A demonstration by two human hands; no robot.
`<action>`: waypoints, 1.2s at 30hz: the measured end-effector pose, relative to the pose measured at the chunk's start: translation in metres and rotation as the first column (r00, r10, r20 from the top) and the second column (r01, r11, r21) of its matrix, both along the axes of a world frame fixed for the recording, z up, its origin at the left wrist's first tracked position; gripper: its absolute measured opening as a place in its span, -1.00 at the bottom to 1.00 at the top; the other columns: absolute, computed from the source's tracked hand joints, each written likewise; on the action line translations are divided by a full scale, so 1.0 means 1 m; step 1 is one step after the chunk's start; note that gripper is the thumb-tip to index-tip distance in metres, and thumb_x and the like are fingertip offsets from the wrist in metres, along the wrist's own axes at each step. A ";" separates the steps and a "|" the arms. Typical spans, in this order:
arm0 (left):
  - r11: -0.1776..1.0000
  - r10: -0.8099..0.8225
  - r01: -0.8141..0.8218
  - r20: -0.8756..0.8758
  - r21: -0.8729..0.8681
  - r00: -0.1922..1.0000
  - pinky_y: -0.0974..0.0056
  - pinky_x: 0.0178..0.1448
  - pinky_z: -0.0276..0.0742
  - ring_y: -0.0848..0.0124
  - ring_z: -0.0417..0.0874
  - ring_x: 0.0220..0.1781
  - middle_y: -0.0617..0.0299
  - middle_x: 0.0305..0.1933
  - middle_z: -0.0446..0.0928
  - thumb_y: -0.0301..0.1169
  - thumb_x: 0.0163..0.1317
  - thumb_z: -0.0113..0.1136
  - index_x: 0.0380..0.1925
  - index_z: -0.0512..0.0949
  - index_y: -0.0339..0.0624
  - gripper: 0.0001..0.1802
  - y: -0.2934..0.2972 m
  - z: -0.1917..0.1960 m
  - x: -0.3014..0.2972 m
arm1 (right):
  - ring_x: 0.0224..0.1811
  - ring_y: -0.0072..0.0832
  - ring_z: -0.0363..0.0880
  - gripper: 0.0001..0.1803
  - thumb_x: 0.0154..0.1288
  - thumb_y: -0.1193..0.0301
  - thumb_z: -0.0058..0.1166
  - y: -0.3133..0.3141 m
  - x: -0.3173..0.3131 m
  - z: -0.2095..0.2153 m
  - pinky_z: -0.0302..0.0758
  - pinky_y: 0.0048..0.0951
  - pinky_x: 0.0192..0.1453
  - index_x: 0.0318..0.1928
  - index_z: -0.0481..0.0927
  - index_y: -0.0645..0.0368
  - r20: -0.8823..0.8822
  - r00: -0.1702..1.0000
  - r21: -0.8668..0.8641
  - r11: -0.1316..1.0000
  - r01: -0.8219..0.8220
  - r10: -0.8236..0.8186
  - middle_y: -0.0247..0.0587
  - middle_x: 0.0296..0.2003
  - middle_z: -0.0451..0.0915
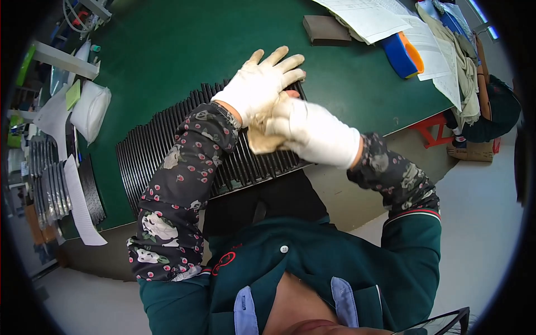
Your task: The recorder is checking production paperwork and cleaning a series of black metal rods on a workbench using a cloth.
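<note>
A row of slim black rods (158,146) lies side by side on the green tabletop, with their near ends at the table's front edge. Across the rods' far part rests my left hand (254,86) in a white glove, its fingers spread and stretched out. My right hand (315,133), gloved too, is bunched around a yellowish cloth (264,142) just over the rods, close beside my left palm. Both gloves have exposed fingertips. The cloth and the right fingers hide part of the rods.
On the green table (167,50) sit a brown block (326,30), paper sheets (368,21) and a blue and orange ring-shaped item (403,54) at the far right. Leftward are a white plastic bag (91,110), more dark rods (91,192) and wrapped bundles (49,181). A red stool (430,129) stands beyond the right edge.
</note>
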State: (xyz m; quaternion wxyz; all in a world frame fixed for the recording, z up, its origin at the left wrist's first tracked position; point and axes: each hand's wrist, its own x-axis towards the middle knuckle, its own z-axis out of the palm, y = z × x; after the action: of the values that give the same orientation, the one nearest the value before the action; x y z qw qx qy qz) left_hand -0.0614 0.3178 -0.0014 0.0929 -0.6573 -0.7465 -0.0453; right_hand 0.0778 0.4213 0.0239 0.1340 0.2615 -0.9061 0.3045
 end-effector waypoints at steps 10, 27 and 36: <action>1.000 -0.012 0.012 0.073 0.001 0.997 -0.13 0.43 0.11 0.15 0.12 0.47 0.24 0.40 0.20 -0.19 0.24 0.11 0.18 0.38 -0.01 -0.50 0.001 -0.002 -0.002 | -0.25 -0.13 0.56 -0.72 -0.05 0.46 0.19 -0.009 -0.004 0.009 0.53 -0.24 -0.20 -0.24 0.52 0.15 0.110 0.993 0.059 0.998 -0.035 0.029 -0.09 -0.33 0.54; 0.996 0.057 -0.049 0.098 -0.079 0.994 -0.12 0.43 0.11 0.15 0.10 0.47 0.23 0.42 0.15 -0.18 0.23 0.09 0.18 0.38 0.00 -0.50 -0.002 0.010 0.005 | -0.27 -0.18 0.58 -0.72 0.01 0.35 0.28 0.025 0.016 0.038 0.54 -0.31 -0.20 -0.24 0.56 0.11 0.202 0.977 -0.068 0.996 -0.060 0.073 -0.19 -0.29 0.57; 0.998 0.058 -0.055 0.129 -0.027 0.990 -0.10 0.43 0.12 0.14 0.11 0.46 0.20 0.38 0.20 -0.14 0.23 0.10 0.05 0.45 -0.13 -0.55 0.008 0.008 0.010 | -0.19 -0.24 0.53 -0.76 -0.02 0.45 0.18 0.027 0.039 0.016 0.55 -0.31 -0.15 -0.26 0.52 0.01 0.294 0.947 0.014 0.990 -0.142 0.132 -0.29 -0.29 0.52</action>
State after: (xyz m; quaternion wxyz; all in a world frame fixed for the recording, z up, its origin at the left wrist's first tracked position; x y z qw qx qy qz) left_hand -0.0515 0.3259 0.0069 0.0377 -0.6327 -0.7697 -0.0764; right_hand 0.1164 0.4482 0.0398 -0.0273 0.2784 -0.9008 0.3322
